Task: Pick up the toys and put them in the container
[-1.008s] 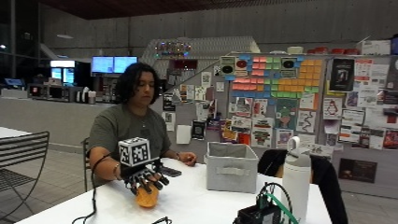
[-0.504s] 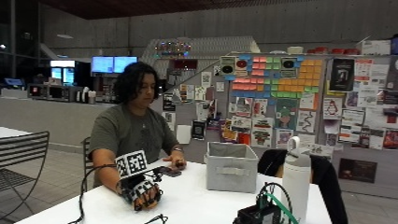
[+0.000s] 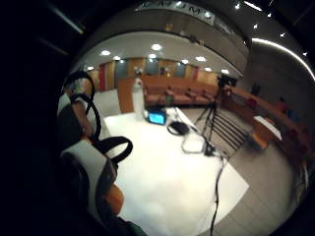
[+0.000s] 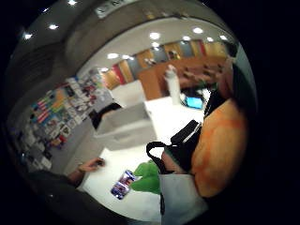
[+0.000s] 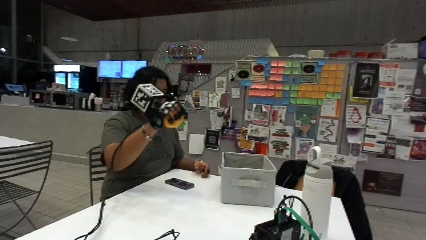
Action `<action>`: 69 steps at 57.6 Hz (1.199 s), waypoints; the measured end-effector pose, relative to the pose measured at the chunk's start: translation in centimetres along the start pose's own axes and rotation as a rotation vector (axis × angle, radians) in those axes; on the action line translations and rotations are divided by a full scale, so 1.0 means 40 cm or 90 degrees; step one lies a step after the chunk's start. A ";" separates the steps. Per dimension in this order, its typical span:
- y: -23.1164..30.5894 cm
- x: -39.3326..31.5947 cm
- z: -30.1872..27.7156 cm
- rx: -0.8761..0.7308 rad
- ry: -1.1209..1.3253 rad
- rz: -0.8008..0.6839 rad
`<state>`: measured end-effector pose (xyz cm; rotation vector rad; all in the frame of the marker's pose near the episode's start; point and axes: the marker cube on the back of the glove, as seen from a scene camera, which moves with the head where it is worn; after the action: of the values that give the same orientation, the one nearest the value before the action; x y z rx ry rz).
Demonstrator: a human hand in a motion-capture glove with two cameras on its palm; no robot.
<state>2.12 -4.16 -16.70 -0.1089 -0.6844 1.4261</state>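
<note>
In the outside view my gloved right hand [image 5: 158,109] is raised beside the person's head and grips an orange soft toy [image 5: 176,120]. The same orange toy [image 4: 219,145] fills much of the thumb side palm view, and a bit of the orange toy [image 3: 114,197] shows beside the glove straps in the little finger side view. The grey fabric container [image 5: 247,178] stands open on the white table [image 5: 166,210], well below and to the right of the hand. A green toy [image 4: 147,178] lies on the table next to a phone [image 4: 121,184]; the outside view does not show it.
The person's bare left hand [image 5: 200,170] rests on the table by the dark phone [image 5: 180,183]. A white bottle [image 5: 317,192] and a black device with wires [image 5: 279,227] stand at the near right. A metal chair [image 5: 23,170] stands left of the table.
My right hand dipped to the tabletop, then rose to head height with the orange toy in its grip. The container and the bare hand stayed put.
</note>
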 end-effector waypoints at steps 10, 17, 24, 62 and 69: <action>0.007 -0.300 0.021 0.252 -0.062 -1.042; -0.023 -0.505 0.100 0.351 0.002 -1.109; -0.130 -0.623 0.163 0.428 0.122 -0.982; -0.222 -0.574 0.125 0.320 0.127 -0.935; -0.222 -0.563 0.078 0.346 0.095 -0.850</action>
<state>8.52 -27.67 -18.38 0.5731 -0.1077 0.2518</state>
